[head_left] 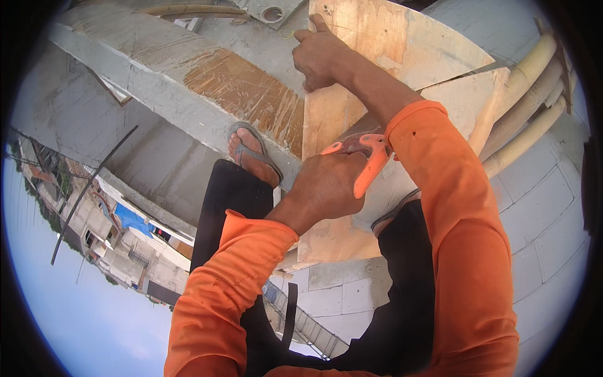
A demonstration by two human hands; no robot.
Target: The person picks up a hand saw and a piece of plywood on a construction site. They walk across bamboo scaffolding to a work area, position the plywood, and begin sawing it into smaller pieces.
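Observation:
My left hand is closed round the orange handle of a hand saw. The saw's dark blade runs up beneath my right forearm, so most of it is hidden. Against the left edge of a pale plywood sheet rests my right hand, its fingers bent over that edge and one finger sticking out upward. A gap separates this sheet's lower edge from another plywood part on the right. More plywood shows below the saw, between my legs.
My sandalled left foot stands by a concrete ledge with a worn brown board on it. Bamboo poles lie at the right, over grey block paving. A tape roll sits at the top. Buildings appear beyond the lower left edge.

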